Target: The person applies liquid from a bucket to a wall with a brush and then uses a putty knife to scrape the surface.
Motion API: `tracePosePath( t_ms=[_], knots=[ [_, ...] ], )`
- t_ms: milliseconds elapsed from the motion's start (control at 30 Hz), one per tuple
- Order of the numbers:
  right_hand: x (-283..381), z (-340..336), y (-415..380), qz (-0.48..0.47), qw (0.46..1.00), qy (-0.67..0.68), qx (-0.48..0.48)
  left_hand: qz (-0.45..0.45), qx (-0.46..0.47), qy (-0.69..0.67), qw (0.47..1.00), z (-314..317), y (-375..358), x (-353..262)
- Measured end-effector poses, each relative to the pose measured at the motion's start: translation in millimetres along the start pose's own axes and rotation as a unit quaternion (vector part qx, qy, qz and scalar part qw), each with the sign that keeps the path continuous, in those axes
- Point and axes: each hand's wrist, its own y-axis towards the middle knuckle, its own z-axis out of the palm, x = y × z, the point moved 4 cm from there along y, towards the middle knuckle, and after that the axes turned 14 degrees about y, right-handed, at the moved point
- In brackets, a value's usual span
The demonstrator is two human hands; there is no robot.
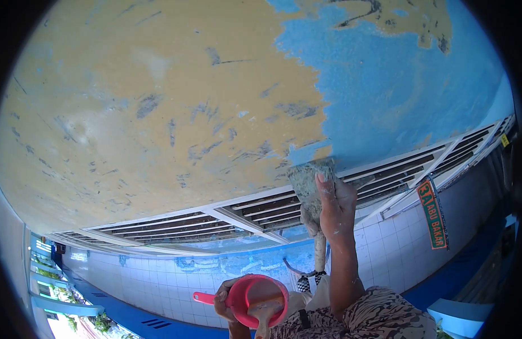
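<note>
My right hand grips a wide scraper with a mottled grey-green blade, thumb pressed along its face. Its top edge lies against the wall, right where a jagged border parts the blue paint from the dull yellow surface. Lower down, my left hand is wrapped around a pink plastic dipper, whose handle sticks out to the left. Inside the dipper rests a wide, pale-headed paintbrush with a wooden handle, leaning over the rim.
White-framed slatted vents run along the wall below the painted area. Under them is a white tiled wall with a blue band. A green and orange sign juts out at the right. Dark scuffs and patches mark the yellow surface.
</note>
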Motion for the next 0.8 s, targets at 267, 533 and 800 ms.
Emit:
tracePosePath(
  t_ms=[267,533,800],
  knots=[
    [38.2,17.9,9.6,0.127,0.985,0.117,0.000,0.008,0.001,-0.006,1.000,3.2,5.3,-5.9],
    [24.5,9.7,-4.8,0.111,0.992,0.062,0.007,0.008,-0.010,-0.006,1.000,15.5,6.6,-10.2],
    [40.0,34.0,9.3,0.128,0.983,0.124,0.043,0.022,-0.017,0.000,1.000,18.6,8.3,-17.3]
  ],
)
